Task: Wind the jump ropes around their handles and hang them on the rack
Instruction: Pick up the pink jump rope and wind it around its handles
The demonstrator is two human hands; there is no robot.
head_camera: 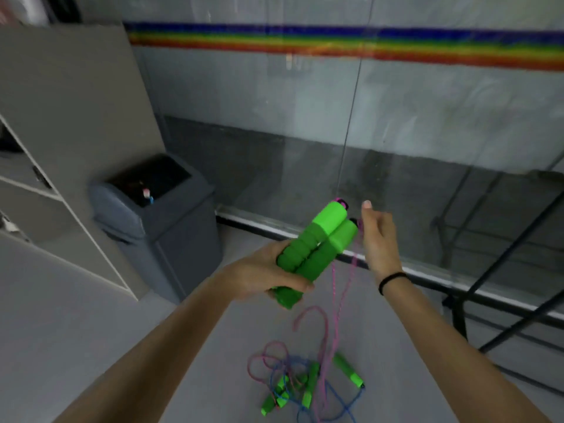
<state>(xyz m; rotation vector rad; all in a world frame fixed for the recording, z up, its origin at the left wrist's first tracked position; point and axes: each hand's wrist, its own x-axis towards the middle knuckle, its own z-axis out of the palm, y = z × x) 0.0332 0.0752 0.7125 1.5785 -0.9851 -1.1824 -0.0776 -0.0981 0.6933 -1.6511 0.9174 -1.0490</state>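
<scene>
Clamping both green handles side by side in our left hand, we pinch the pink rope near their caps with our right hand. Its slack trails into the tangled ropes on the floor, so winding could snag them or drag them up.

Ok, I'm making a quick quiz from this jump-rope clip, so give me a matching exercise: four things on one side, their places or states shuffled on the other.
Things:
1. pair of green handles
2. pink rope
3. pile of ropes
4. grey bin

Places or states:
A. tangled on the floor
B. gripped in the left hand
C. standing beside the shelf unit
D. hanging from the handles, by the right hand

Pairs: 1-B, 2-D, 3-A, 4-C
</scene>
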